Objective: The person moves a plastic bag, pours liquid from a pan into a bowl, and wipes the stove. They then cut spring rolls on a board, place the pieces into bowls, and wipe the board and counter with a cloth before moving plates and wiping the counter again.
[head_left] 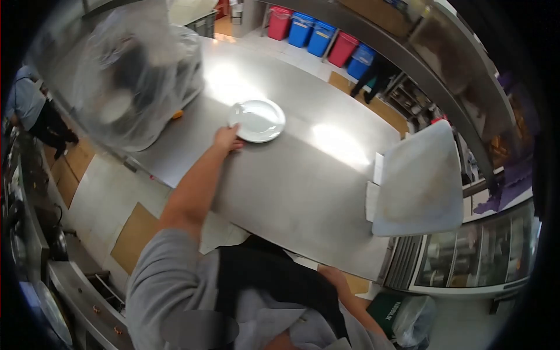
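Observation:
A white round plate (258, 120) lies on the steel worktable (280, 181), near its middle. My left hand (228, 140) is at the plate's near-left rim, with thumb and fingers closed on the edge. My left arm reaches forward across the table. My right hand (331, 275) is low by the table's near edge, close to my dark apron (268, 271). Its fingers are hidden, and I see nothing in it.
Clear plastic (137, 76) covers bulky equipment at the table's left end. A white cutting board (420, 184) stands tilted at the right. An overhead shelf (373, 35) runs along the far side. Red and blue bins (301, 29) stand beyond. Another person (36, 108) is at far left.

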### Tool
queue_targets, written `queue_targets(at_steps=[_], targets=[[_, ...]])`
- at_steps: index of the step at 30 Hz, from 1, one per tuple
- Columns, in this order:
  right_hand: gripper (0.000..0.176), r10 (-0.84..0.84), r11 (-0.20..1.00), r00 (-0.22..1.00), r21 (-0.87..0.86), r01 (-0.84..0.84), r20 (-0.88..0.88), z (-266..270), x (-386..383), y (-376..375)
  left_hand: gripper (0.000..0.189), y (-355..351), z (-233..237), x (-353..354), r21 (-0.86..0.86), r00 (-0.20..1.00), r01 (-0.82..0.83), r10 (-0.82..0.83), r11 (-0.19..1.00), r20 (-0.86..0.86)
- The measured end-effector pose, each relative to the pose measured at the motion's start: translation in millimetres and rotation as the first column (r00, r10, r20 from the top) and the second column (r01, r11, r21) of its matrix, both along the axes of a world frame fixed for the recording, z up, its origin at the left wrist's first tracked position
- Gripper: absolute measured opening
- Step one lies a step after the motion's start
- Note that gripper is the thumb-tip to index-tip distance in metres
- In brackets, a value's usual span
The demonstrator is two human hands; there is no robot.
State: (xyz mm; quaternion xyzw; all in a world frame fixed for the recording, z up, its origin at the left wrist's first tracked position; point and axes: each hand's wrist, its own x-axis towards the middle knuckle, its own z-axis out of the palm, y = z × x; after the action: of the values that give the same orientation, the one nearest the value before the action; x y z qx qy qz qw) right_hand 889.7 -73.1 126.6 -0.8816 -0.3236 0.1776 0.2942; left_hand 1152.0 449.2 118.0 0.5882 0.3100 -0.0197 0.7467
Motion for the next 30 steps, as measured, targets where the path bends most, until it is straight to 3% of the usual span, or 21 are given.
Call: queue_targets(at_steps=[2, 6, 9, 11, 12, 14, 15, 16, 18, 19, 20, 21, 23, 25, 28, 30], targets=[[0.019, -0.184, 0.939, 0.973, -0.318, 0.132, -0.139, 1.4, -26.6, -9.4, 0.06, -27.8, 35.8, 1.5, 0.438, 0.99, -0.069, 0.117, 0.896, -0.083], [0.021, -0.519, 0.736, 0.84, -0.58, 0.347, -0.156, 65.9, -36.5, 48.7, 0.06, -19.4, 35.2, 12.0, 0.396, 0.97, -0.031, 0.123, 0.918, -0.208], [0.024, -0.522, 0.701, 0.846, -0.62, 0.352, -0.111, 13.6, -43.2, 37.6, 0.055, -0.9, 35.5, 5.0, 0.502, 0.93, 0.051, 0.142, 0.863, -0.339], [0.024, -0.48, 0.732, 0.87, -0.596, 0.329, -0.11, -46.7, -49.8, 12.6, 0.039, 20.7, -2.4, 11.9, 0.813, 0.916, -0.052, 0.353, 0.58, -0.193], [0.024, -0.477, 0.787, 0.869, -0.503, 0.357, -0.13, -41.6, -53.1, 16.9, 0.032, 32.5, -19.1, 15.8, 0.917, 0.901, -0.09, 0.424, 0.39, -0.092], [0.025, -0.472, 0.862, 0.866, -0.295, 0.413, -0.166, 12.7, -50.5, 46.9, 0.014, 56.6, -24.6, 19.3, 0.8, 0.891, 0.057, 0.332, 0.597, -0.311], [0.023, -0.501, 0.831, 0.844, -0.378, 0.408, -0.19, 37.2, -39.2, 64.7, 0.012, 58.6, -16.0, 16.1, 0.737, 0.883, 0.113, 0.272, 0.666, -0.382], [0.02, -0.533, 0.794, 0.819, -0.458, 0.399, -0.211, 62.0, -24.3, 83.7, 0.015, 57.5, 0.3, 8.6, 0.666, 0.87, 0.171, 0.207, 0.726, -0.448], [0.015, -0.418, 0.875, 0.901, -0.32, 0.364, -0.118, 62.3, -17.2, 83.7, 0.026, 44.7, 25.7, -11.5, 0.553, 0.85, 0.274, 0.07, 0.787, -0.521], [0.013, -0.287, 0.952, 0.957, -0.095, 0.29, 0.038, 42.8, -12.5, 68.0, 0.026, 53.6, 6.6, -5.5, 0.503, 0.826, 0.39, -0.052, 0.771, -0.561], [0.011, -0.192, 0.978, 0.955, 0.12, 0.169, 0.225, 29.8, -10.6, 58.7, 0.023, 55.3, 5.3, -7.0, 0.478, 0.836, 0.383, -0.078, 0.79, -0.542], [0.012, -0.229, 0.966, 0.936, 0.185, 0.183, 0.268, 27.4, -8.4, 59.2, 0.02, 58.2, 1.6, -6.8, 0.451, 0.846, 0.377, -0.103, 0.809, -0.523], [0.014, -0.31, 0.928, 0.886, 0.31, 0.204, 0.345, 28.4, 6.3, 65.8, 0.016, 39.2, 17.0, -18.1, 0.424, 0.919, 0.112, 0.069, 0.899, -0.389], [0.02, -0.373, 0.904, 0.881, 0.326, 0.275, 0.291, 36.4, 16.0, 67.7, 0.016, 18.5, 40.3, -25.5, 0.362, 0.918, -0.171, 0.282, 0.916, -0.28], [0.023, -0.46, 0.846, 0.862, 0.403, 0.351, 0.215, 19.5, 27.9, 59.6, 0.03, -2.3, 67.6, -34.9, 0.074, 0.967, -0.239, 0.231, 0.968, 0.106], [0.024, -0.539, 0.764, 0.839, 0.46, 0.451, 0.072, 1.7, 34.3, 53.4, 0.041, -17.9, 77.2, -36.5, 0.014, 0.962, -0.104, 0.097, 0.994, 0.257]])
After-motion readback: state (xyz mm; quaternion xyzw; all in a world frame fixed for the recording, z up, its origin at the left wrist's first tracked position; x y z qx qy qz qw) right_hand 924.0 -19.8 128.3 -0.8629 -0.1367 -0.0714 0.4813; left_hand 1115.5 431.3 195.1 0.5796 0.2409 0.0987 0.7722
